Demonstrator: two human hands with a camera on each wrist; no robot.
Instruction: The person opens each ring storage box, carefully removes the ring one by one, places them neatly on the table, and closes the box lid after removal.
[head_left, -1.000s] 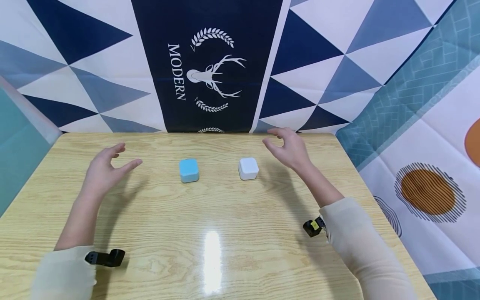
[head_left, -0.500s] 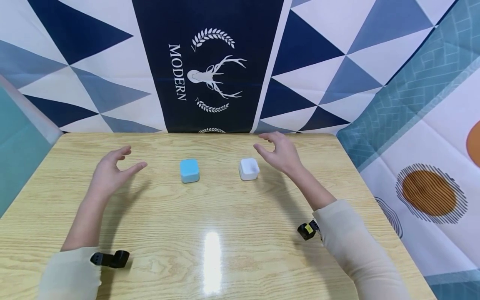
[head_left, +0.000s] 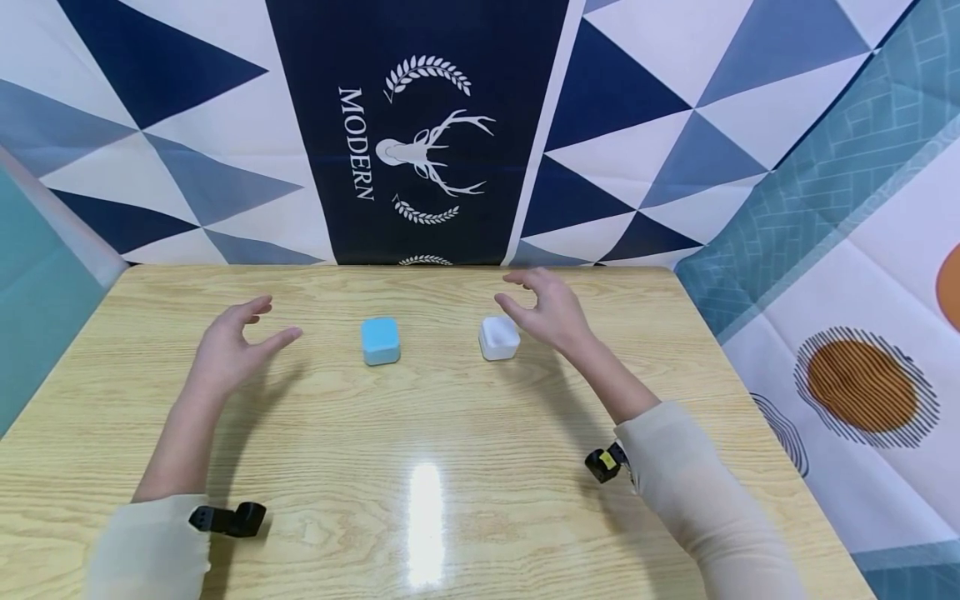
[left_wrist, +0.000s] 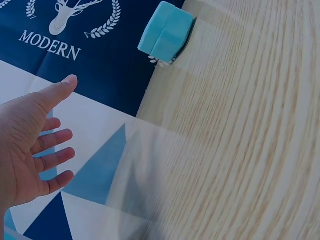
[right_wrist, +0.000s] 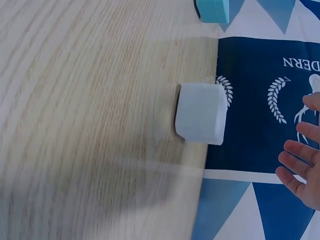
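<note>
A light blue rounded box (head_left: 380, 342) and a white rounded box (head_left: 498, 339) stand side by side on the wooden table, with a gap between them. My left hand (head_left: 228, 346) hovers to the left of the blue box, thumb and fingers spread apart, holding nothing. My right hand (head_left: 551, 312) hangs in the air just right of the white box, thumb near its upper right corner in the head view. The left wrist view shows a seam around the blue box (left_wrist: 166, 31). In the right wrist view the white box (right_wrist: 201, 113) lies apart from the right fingers (right_wrist: 295, 160).
The wooden table (head_left: 337, 467) ends at the back against a patterned cloth (head_left: 427, 142) with triangles and a deer head. Another printed cloth (head_left: 855, 375) hangs at the right. A black camera is strapped to each sleeve.
My right hand has moved left, closer to the white box, and its shadow now falls on that box. My left hand has shifted slightly right, toward the blue box. Both boxes stay in place.
</note>
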